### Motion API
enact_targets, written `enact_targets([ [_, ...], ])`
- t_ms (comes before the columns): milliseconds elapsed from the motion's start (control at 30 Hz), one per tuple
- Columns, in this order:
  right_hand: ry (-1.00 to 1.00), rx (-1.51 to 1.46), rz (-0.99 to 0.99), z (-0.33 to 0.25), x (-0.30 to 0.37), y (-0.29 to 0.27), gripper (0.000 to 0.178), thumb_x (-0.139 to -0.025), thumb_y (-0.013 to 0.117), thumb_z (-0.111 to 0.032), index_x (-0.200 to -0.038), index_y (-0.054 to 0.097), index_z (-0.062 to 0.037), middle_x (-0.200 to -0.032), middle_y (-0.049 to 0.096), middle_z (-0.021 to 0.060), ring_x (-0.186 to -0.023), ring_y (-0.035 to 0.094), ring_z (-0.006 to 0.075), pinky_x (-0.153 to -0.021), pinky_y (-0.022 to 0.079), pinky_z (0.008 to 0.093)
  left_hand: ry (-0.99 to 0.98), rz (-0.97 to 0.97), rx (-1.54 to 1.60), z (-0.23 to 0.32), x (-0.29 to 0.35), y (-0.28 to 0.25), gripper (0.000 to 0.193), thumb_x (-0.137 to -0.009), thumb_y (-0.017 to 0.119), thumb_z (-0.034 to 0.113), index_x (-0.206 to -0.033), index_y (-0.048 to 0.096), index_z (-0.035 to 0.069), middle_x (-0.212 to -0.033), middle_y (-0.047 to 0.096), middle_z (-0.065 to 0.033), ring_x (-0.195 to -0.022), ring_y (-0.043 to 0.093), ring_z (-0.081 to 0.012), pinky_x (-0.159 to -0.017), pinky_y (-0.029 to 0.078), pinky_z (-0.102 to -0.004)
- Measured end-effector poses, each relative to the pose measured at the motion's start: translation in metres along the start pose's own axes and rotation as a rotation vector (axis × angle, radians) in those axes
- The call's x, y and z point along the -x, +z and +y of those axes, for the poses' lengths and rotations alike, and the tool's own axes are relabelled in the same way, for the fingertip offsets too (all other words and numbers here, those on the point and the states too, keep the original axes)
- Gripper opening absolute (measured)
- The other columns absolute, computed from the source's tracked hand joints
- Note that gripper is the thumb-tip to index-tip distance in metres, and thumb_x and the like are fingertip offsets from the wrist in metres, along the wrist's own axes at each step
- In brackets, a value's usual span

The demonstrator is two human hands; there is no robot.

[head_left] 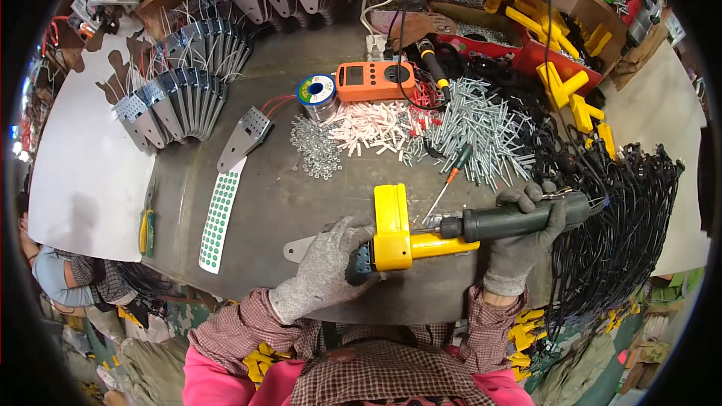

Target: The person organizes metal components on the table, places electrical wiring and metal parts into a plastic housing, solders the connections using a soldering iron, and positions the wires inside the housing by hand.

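Observation:
My left hand, in a grey knit glove, grips the left side of a yellow plastic housing with a side handle pointing right. A grey metal blade sticks out on the far side of that hand. My right hand, gloved too, is wrapped around a black electric screwdriver held level. Its tip points left, up against the housing; exactly where the bit meets it is hard to make out. Just beyond lies a small screwdriver with a green and orange handle.
Behind are piles of long screws, pale sleeves and nuts, a solder spool and an orange meter. Metal blades stand in rows at left, near a sticker strip and pliers. Black cords heap at right.

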State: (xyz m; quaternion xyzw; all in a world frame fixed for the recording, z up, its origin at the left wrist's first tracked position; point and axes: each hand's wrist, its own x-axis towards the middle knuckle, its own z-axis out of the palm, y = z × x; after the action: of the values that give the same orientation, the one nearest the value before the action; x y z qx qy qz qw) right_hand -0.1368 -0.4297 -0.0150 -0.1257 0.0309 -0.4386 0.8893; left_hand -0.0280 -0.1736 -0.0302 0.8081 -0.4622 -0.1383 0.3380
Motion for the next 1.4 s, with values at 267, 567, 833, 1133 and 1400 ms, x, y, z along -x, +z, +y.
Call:
enact_targets([
  [267, 0.033, -0.032, -0.016, 0.005, -0.001, -0.003, 0.029, -0.096, 0.064, -0.026, -0.116, 0.051, -0.0100, -0.091, 0.055, 0.0052, -0.076, 0.056, 0.0150, -0.087, 0.048, 0.0349, 0.038, 0.036, 0.015, -0.002, -0.001, 0.001, 0.069, -0.071, 0.083, 0.028, -0.127, 0.050, 0.003, -0.127, 0.053, -0.0221, -0.119, 0.052, -0.0427, -0.102, 0.043, -0.0502],
  [567, 0.022, 0.002, -0.055, 0.010, 0.000, 0.002, 0.047, -0.099, 0.058, -0.030, -0.141, 0.043, -0.0113, -0.113, 0.061, 0.0076, -0.081, 0.054, 0.0146, -0.090, 0.048, 0.0348, 0.105, 0.134, 0.365, -0.004, -0.011, -0.024, 0.060, -0.074, 0.083, 0.022, -0.122, 0.052, 0.005, -0.110, 0.056, -0.0194, -0.105, 0.057, -0.0403, -0.091, 0.047, -0.0492],
  [833, 0.018, 0.148, 0.015, 0.021, 0.004, 0.006, 0.053, -0.097, 0.060, -0.036, -0.142, 0.043, -0.0139, -0.110, 0.060, 0.0056, -0.084, 0.056, 0.0147, -0.088, 0.050, 0.0367, -0.162, 0.167, -0.690, -0.087, -0.031, -0.077, 0.021, -0.082, 0.064, 0.007, -0.103, 0.061, 0.004, -0.105, 0.057, -0.0152, -0.100, 0.058, -0.0333, -0.080, 0.050, -0.0436],
  [1133, 0.019, 0.123, 0.004, 0.019, -0.001, 0.001, 0.045, -0.099, 0.059, -0.031, -0.136, 0.045, -0.0096, -0.107, 0.058, 0.0076, -0.084, 0.056, 0.0148, -0.092, 0.047, 0.0380, -0.132, 0.181, -0.517, -0.063, -0.042, -0.065, 0.018, -0.081, 0.064, 0.012, -0.095, 0.058, 0.003, -0.093, 0.059, -0.0150, -0.086, 0.062, -0.0319, -0.076, 0.051, -0.0431],
  [1400, 0.158, -0.020, -0.054, 0.018, -0.002, -0.005, 0.034, -0.094, 0.066, -0.024, -0.117, 0.047, -0.0088, -0.099, 0.054, 0.0052, -0.084, 0.056, 0.0147, -0.093, 0.045, 0.0362, -0.006, 0.352, 0.120, -0.021, 0.008, -0.004, 0.023, -0.072, 0.073, 0.002, -0.088, 0.055, 0.005, -0.087, 0.056, -0.0108, -0.079, 0.057, -0.0307, -0.070, 0.048, -0.0377],
])
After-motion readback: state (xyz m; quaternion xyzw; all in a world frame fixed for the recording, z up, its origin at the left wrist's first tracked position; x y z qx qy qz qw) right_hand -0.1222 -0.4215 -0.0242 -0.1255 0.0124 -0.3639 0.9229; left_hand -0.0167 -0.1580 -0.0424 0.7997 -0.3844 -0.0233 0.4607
